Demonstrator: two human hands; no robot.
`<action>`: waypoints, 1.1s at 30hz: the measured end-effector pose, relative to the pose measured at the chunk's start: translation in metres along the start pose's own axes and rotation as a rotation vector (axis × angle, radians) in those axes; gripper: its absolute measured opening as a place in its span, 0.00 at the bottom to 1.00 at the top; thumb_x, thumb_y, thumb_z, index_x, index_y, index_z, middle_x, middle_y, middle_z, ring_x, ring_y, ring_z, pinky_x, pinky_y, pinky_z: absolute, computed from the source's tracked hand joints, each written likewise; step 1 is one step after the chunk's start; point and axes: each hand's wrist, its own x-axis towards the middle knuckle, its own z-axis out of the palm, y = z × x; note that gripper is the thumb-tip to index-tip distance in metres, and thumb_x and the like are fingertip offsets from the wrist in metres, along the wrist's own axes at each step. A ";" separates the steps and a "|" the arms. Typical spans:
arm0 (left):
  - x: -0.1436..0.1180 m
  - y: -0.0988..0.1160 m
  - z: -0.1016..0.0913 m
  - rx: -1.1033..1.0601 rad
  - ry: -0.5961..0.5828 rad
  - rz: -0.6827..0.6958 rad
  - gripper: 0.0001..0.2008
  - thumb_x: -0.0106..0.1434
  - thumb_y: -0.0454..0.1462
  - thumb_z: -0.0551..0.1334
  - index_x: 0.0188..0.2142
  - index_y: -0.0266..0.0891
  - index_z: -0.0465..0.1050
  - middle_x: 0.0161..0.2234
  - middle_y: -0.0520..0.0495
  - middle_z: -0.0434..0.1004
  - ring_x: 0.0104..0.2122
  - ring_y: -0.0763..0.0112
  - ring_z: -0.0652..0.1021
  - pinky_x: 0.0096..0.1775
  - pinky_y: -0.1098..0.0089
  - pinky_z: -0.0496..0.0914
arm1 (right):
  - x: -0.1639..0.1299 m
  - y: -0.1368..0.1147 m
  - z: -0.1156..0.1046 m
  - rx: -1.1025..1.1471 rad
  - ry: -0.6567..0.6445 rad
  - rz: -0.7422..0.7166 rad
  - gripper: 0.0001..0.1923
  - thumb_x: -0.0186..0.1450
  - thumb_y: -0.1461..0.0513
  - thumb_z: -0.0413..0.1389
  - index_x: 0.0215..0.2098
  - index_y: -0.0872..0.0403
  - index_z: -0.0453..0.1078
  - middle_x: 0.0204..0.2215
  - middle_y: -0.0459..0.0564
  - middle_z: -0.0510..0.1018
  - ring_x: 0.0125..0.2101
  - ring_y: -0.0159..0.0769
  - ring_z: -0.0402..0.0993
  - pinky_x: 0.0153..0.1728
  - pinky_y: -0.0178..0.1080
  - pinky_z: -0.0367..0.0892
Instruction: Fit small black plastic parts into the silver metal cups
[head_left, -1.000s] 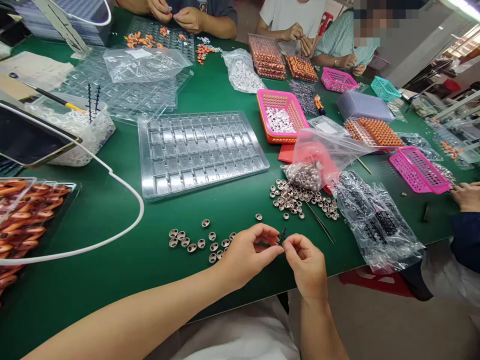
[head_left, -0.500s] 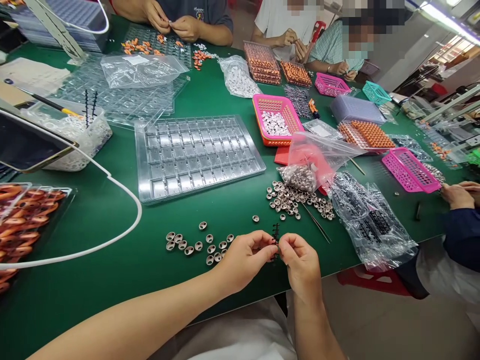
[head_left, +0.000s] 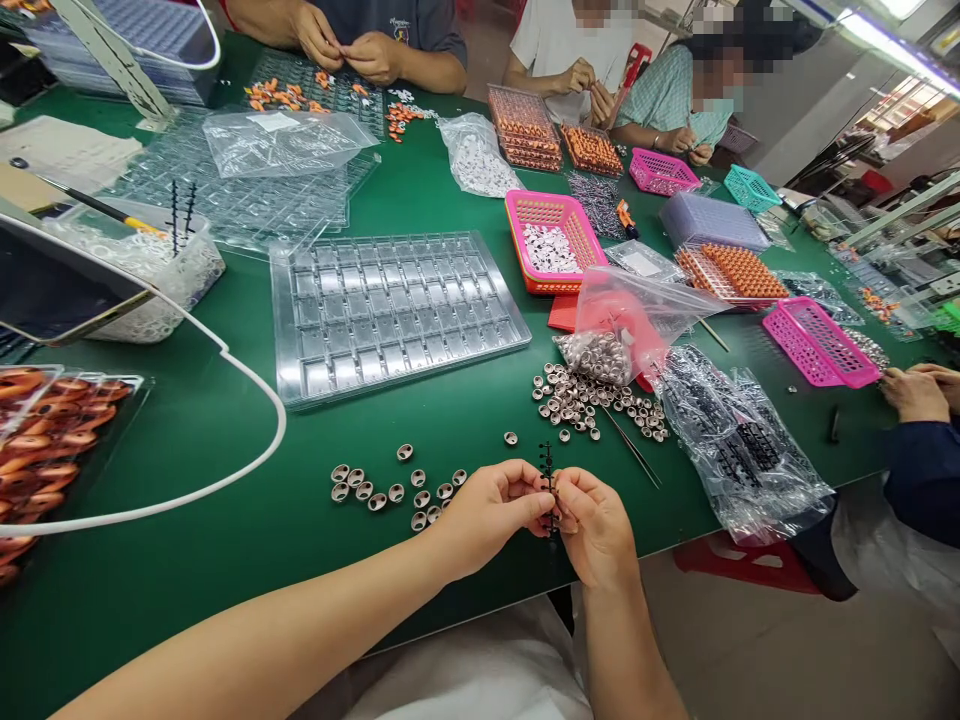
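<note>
A thin black toothed strip [head_left: 548, 470] is being pinched upright between the left hand [head_left: 491, 515] and the right hand [head_left: 596, 528], both closed on it at the near edge of the green table [head_left: 225, 500]. Its top is standing clear above the fingertips; its lower end is being hidden by the right hand's fingers.

Just left of the hands, a loose scatter of small metal cups [head_left: 394, 487] is lying on the cloth. A second, denser spill of the same cups [head_left: 592, 400] is lying beyond the hands, at the mouth of a clear bag [head_left: 622, 320] that is being kept partly full of them. A pair of thin tweezers [head_left: 631, 447] is lying beside that spill.

To the right, a crumpled clear bag [head_left: 739, 440] is holding more black strips. A clear blister tray [head_left: 394, 312] with rows of compartments (empty, as far as can be told) is lying in the middle of the table. Behind it, a pink basket [head_left: 525, 215] is holding small white pieces, and another pink basket [head_left: 817, 342] is sitting farther right. At the left, a clear tub [head_left: 187, 280] is filled with white rings, and a tray of orange parts [head_left: 45, 440] is sitting at the near left edge.

Across the table, other people's hands [head_left: 352, 45] are being kept busy over trays of orange parts [head_left: 525, 125].
</note>
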 end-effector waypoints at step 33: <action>0.004 0.008 -0.010 0.207 0.229 0.129 0.10 0.56 0.40 0.66 0.33 0.37 0.70 0.30 0.50 0.73 0.30 0.70 0.75 0.34 0.69 0.74 | -0.006 -0.018 -0.018 -1.171 -0.002 -0.531 0.07 0.68 0.64 0.50 0.39 0.51 0.70 0.32 0.48 0.72 0.29 0.35 0.67 0.31 0.37 0.63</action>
